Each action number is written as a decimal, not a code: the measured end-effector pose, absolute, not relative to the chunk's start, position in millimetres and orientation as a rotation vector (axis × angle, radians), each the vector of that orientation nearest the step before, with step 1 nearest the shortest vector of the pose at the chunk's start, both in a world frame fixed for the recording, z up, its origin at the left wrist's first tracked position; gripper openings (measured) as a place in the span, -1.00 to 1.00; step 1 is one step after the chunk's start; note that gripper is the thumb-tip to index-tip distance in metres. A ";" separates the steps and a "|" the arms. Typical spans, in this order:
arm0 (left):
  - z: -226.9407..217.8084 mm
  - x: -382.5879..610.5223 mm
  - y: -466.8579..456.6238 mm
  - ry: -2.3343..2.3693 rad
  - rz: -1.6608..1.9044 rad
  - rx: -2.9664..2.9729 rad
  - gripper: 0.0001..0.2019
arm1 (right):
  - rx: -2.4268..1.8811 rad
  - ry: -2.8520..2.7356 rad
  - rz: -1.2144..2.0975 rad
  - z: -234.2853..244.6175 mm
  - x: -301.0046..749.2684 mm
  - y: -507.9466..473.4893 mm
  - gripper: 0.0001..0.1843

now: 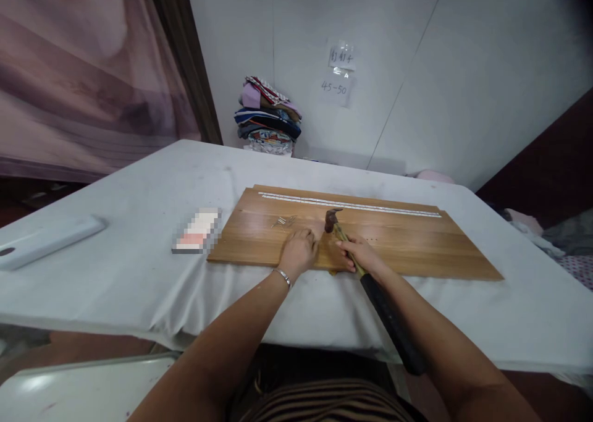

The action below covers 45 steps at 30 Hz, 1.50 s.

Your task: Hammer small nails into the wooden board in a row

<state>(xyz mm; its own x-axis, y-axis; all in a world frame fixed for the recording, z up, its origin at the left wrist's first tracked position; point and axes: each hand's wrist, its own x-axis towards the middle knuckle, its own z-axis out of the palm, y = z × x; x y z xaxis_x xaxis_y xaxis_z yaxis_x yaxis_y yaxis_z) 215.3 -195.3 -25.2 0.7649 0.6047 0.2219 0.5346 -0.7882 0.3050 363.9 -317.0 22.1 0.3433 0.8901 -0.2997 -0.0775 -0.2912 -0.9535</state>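
Observation:
A claw hammer [386, 317] with a black grip is in my right hand [361, 253], whose fingers wrap its shaft not far below the head. The rusty hammer head is over the wooden board [417, 249], just right of my left hand [299, 249]. My left hand rests on the board near its front edge, with fingers closed together. Whatever its fingertips may hold is hidden. A small heap of loose nails [282, 221] lies on the board just beyond my left hand. Several small dark marks [370, 239] show in the wood right of the hammer.
Two white strips [352, 206] run along the board's far side. A blurred-out phone-like object [197, 232] lies left of the board on the white-covered table [139, 224]. At the left edge is a long white object [50, 240]. Folded clothes [269, 116] are stacked by the wall.

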 end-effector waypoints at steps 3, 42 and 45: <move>-23.5 215.1 -195.9 0.902 0.456 2.739 -0.73 | -1.575 -0.737 1.171 23.4 363.4 -315.9 -0.56; -26.0 215.2 -195.3 0.888 0.496 2.709 -0.75 | -1.601 -0.709 1.167 31.3 362.2 -317.9 -0.57; -25.4 215.3 -195.5 0.888 0.480 2.719 -0.74 | -1.598 -0.741 1.186 29.2 363.5 -318.6 -0.58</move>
<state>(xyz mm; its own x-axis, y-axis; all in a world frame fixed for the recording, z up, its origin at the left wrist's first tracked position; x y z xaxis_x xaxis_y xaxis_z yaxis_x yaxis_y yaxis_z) 215.3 -195.5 -25.4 0.7615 0.6050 0.2325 0.5261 -0.7865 0.3235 363.5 -318.6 29.2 0.3384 0.8758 -0.3441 -0.0753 -0.3393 -0.9377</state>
